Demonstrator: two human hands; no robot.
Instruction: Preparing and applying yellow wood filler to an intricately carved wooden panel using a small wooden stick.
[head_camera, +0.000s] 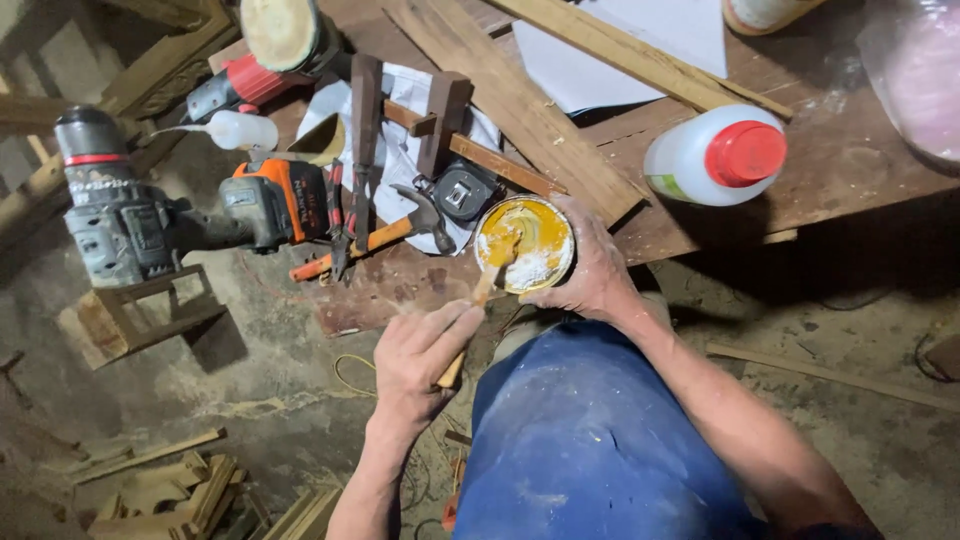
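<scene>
My right hand (592, 272) grips a small round can (523, 243) of yellow paste with some white in it, holding it by its right side just above my blue-clad knee (590, 440). My left hand (420, 355) is closed on the lower end of a thin wooden stick (483, 290). The stick slants up to the right and its tip sits in the paste at the can's left side.
A wooden worktop (700, 150) carries a white jug with a red cap (715, 155), planks (520, 100), paper, a tape measure (462, 192), an orange-handled hammer (385, 238), pliers and a wooden gauge. An orange-black drill (270, 205), a grey power tool (110, 215) and a squeeze bottle (235, 130) lie left. Wood scraps litter the dirt floor.
</scene>
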